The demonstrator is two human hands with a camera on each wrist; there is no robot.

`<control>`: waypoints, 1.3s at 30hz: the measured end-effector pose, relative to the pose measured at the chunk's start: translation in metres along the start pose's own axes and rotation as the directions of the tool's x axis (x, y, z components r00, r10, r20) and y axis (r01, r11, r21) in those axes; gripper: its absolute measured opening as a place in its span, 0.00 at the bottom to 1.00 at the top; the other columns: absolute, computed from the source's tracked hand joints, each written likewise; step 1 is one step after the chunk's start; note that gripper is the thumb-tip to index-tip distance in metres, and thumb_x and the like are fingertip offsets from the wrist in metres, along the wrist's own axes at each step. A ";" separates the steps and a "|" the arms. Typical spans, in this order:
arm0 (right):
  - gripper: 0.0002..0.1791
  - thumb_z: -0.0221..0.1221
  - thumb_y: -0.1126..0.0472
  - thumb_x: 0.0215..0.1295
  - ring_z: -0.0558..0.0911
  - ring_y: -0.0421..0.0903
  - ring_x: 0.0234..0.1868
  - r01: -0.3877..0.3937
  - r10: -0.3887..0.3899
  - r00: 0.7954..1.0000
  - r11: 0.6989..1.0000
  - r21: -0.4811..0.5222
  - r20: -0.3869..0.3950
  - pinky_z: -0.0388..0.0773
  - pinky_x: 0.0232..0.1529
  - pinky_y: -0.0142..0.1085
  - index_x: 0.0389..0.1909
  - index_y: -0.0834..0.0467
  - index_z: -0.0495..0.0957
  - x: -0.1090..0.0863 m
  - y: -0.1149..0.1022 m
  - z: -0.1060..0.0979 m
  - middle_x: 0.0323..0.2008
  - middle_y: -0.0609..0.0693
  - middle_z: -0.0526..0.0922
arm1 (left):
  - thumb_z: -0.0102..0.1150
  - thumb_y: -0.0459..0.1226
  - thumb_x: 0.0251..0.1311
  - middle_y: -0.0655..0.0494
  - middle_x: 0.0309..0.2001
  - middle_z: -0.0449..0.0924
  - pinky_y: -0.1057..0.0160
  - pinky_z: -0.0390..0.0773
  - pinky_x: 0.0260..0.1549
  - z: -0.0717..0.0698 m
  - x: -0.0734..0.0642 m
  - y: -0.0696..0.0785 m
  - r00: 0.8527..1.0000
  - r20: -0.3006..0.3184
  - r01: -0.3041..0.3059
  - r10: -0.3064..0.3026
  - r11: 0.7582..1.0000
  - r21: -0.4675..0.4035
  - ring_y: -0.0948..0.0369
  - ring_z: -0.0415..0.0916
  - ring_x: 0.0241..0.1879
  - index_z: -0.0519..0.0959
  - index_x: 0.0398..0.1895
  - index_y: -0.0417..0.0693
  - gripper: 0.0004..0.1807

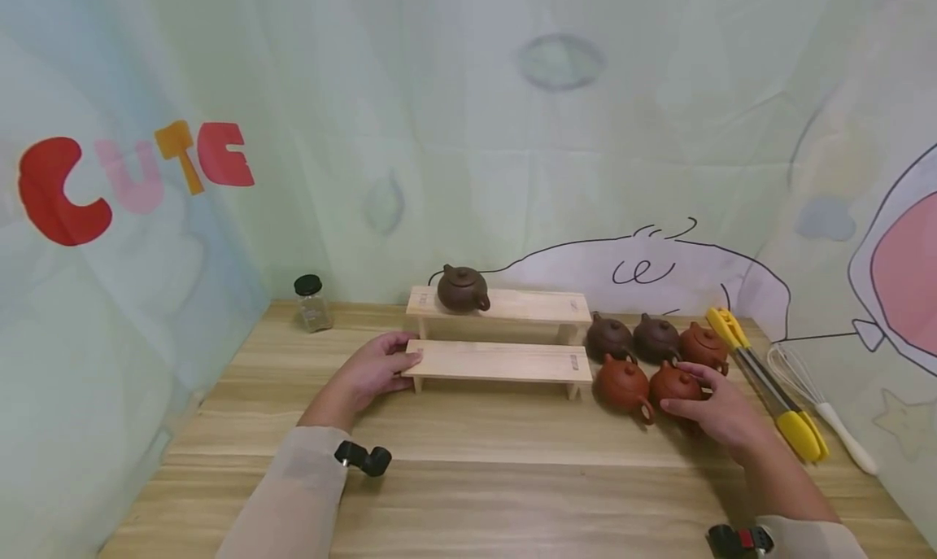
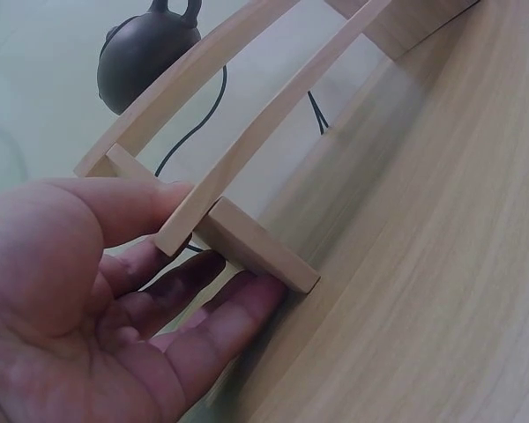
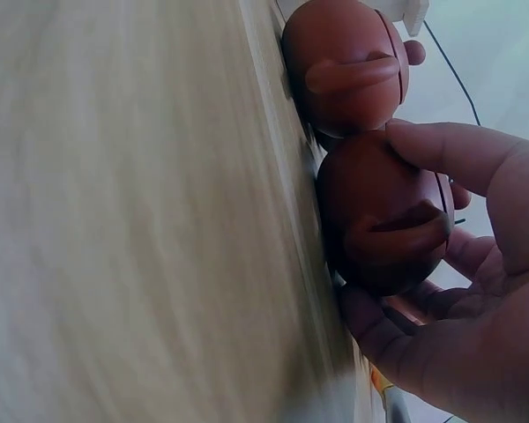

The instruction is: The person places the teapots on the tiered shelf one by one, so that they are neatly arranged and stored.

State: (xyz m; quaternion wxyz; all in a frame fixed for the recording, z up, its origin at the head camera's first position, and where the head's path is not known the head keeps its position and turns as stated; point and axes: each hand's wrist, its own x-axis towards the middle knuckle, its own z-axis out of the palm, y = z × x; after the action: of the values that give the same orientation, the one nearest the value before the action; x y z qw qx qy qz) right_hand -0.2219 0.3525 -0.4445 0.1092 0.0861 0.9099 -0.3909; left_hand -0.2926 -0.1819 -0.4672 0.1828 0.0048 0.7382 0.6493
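My left hand (image 1: 372, 373) holds the left end of the front wooden stand (image 1: 498, 360), thumb on the top board and fingers beside its leg (image 2: 256, 242). Behind it, a second wooden stand (image 1: 530, 303) carries a dark brown teapot (image 1: 461, 290) near its left end. At the right, my right hand (image 1: 721, 412) grips a reddish-brown teapot (image 3: 379, 189), thumb on one side and fingers on the other. This teapot sits on the table, close beside another reddish teapot (image 1: 621, 384). Behind them stand two dark teapots (image 1: 607, 337) (image 1: 655, 339) and a reddish-brown one (image 1: 704, 346).
Yellow-ended tongs (image 1: 764, 380) and a white-handled whisk (image 1: 827, 408) lie to the right of the teapots. A glass jar with a black lid (image 1: 315, 305) stands at the back left. Printed cloth (image 1: 468, 152) hangs behind the wooden table (image 1: 468, 494).
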 end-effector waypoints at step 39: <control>0.46 0.76 0.45 0.61 0.80 0.58 0.67 0.316 -0.316 0.948 0.938 0.140 -0.021 0.88 0.49 0.42 0.79 0.41 0.68 0.013 -0.189 0.072 0.69 0.57 0.79 | 0.56 0.35 0.79 0.35 0.76 0.65 0.44 0.86 0.62 -0.001 0.002 -0.003 1.000 -0.008 -0.010 0.009 1.000 -0.025 0.50 0.80 0.61 0.63 0.79 0.36 0.30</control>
State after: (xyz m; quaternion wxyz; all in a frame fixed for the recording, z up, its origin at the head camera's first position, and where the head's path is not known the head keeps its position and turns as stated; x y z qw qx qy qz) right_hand -0.2706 0.1723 -0.3653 0.0393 -0.0539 0.8818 -0.4669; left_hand -0.2941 -0.1825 -0.4705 0.1767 0.0033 0.7309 0.6592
